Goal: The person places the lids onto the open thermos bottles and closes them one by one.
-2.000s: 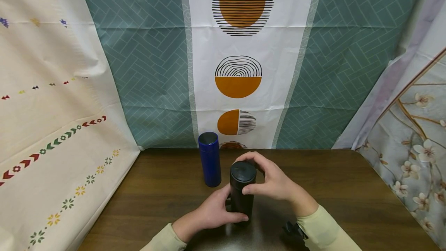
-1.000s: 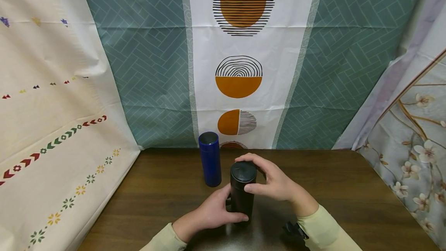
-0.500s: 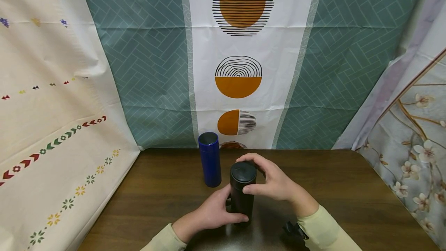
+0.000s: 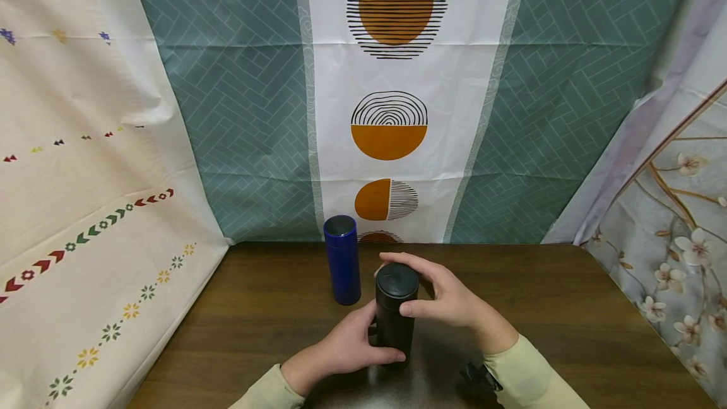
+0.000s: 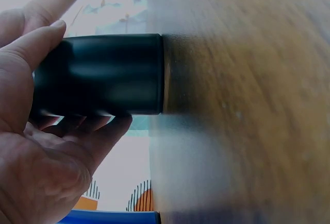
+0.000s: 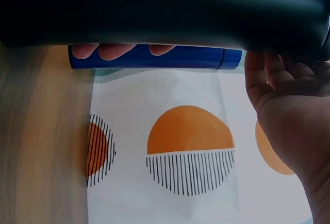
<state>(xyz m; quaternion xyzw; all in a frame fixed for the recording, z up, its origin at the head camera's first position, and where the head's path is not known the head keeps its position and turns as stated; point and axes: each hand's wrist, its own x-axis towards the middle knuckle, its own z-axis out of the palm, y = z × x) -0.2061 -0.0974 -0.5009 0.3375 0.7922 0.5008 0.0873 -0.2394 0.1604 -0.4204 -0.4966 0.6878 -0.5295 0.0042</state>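
Observation:
A black thermos flask stands upright on the wooden table, its round lid on top. Around the lower body, my left hand grips it with the thumb in front and the fingers behind; the left wrist view shows those curled fingers under the dark cylinder. My right hand holds the lid end, thumb on the near side and fingers round the far side. In the right wrist view, the flask body hides part of the fingers. A blue thermos flask stands upright behind, left of the black one, untouched.
The brown wooden table ends at a green and white patterned cloth at the back. A cream cloth hangs along the left side, and a floral cloth along the right. A small black object sits at the right sleeve.
My right hand's fingers and thumb have shifted slightly back and forth around the lid, lately anticlockwise seen from above. The left hand and both flasks stay in place.

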